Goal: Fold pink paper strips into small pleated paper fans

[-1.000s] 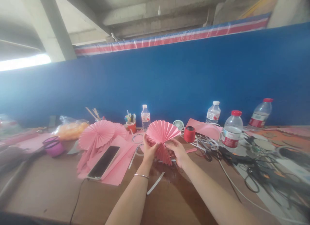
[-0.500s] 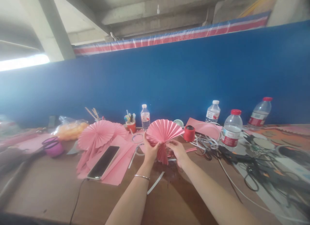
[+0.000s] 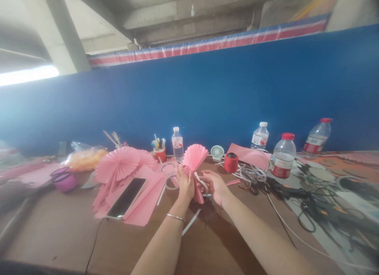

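A pleated pink paper fan (image 3: 195,156) stands upright over the table, its folds bunched at the middle and its upper pleats partly spread. My left hand (image 3: 186,184) is closed around its pinched middle, and the lower pleats show below the fingers. Close on the right, my right hand (image 3: 217,187) has its fingers bent in a pinch at a narrow white strip (image 3: 198,178) beside the fan. The fingertips partly hide the strip's lower end. On the table below lies another white strip (image 3: 192,222).
Left are finished pink paper rosettes (image 3: 118,164), a phone (image 3: 126,198) on pink sheets and a purple cup-like container (image 3: 64,180). Behind stand a pen cup (image 3: 160,153), a water bottle (image 3: 177,144), a small fan (image 3: 217,152) and a red round object (image 3: 231,163). Cables (image 3: 308,204) tangle at right.
The pink paper fan has gone from widely spread to narrower and gathered, uncovering the small fan behind. A white strip now shows between it and my right hand.
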`<state>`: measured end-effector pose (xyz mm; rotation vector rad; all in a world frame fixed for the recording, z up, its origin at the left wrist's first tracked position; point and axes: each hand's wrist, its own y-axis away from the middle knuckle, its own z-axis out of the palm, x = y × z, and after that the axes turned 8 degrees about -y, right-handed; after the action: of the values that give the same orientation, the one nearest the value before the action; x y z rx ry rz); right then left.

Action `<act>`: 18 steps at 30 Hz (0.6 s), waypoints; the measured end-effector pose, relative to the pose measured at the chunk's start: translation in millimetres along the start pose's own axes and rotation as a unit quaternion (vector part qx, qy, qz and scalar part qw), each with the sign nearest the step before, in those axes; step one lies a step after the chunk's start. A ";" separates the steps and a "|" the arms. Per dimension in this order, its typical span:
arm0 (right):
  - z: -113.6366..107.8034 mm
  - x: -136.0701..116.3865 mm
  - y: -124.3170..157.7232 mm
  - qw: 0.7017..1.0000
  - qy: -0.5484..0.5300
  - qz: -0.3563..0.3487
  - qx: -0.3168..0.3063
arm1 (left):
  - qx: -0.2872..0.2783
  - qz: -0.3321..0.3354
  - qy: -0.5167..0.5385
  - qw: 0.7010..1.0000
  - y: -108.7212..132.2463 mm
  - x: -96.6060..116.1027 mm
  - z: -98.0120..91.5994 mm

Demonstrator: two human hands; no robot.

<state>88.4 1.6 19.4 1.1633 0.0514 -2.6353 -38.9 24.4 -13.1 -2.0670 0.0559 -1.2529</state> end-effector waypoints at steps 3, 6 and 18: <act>6.9 -0.3 5.2 0.999 0.044 -0.022 0.001 | -0.036 0.010 0.035 0.999 1.4 1.3 0.6; 11.2 0.4 7.4 0.998 0.060 -0.028 0.016 | -0.065 0.013 0.078 0.995 0.2 6.2 -1.6; 6.8 13.6 2.0 0.988 0.135 -0.070 0.039 | -0.098 0.102 -0.027 0.990 -3.6 35.2 -23.0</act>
<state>75.2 -4.3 14.2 1.5906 0.0849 -2.5977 -39.6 1.3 22.2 -2.1972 0.3696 -1.1012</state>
